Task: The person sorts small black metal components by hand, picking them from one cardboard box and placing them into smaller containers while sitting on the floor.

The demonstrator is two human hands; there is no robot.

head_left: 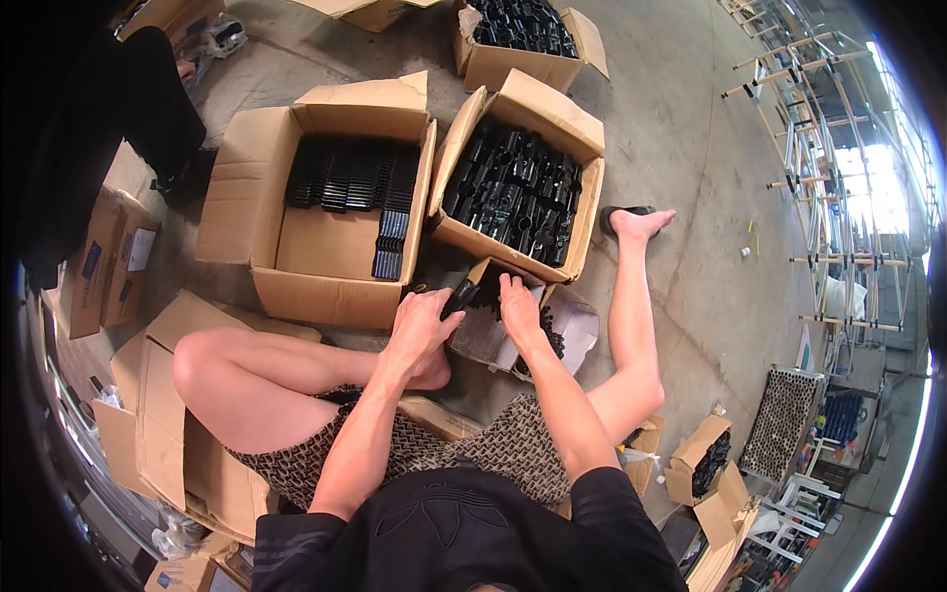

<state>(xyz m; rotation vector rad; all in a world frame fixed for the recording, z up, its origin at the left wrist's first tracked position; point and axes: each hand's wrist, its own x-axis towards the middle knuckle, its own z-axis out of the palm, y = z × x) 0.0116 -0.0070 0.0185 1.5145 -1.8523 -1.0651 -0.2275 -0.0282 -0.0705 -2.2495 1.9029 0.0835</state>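
Observation:
My left hand (419, 324) is closed round a black part (461, 297), a short dark piece that looks like plastic or metal. My right hand (519, 308) is over a small open cardboard box (480, 340), its fingers bent and drawn together; whatever they hold is hidden. Small black pieces (549, 333) lie in that box beside my right wrist. Just beyond, a carton (590, 212) is filled with loose glossy black parts (513, 187). To its left, another carton (326, 298) has similar black parts (357, 174) stacked in neat rows along its far and right sides.
Another carton of black parts (523, 28) stands at the far end. Flattened and open cardboard (163, 414) lies at my left, near a person's dark-clothed leg (163, 99). A small open box (712, 459) sits at my right. Metal racks (838, 178) line the right side.

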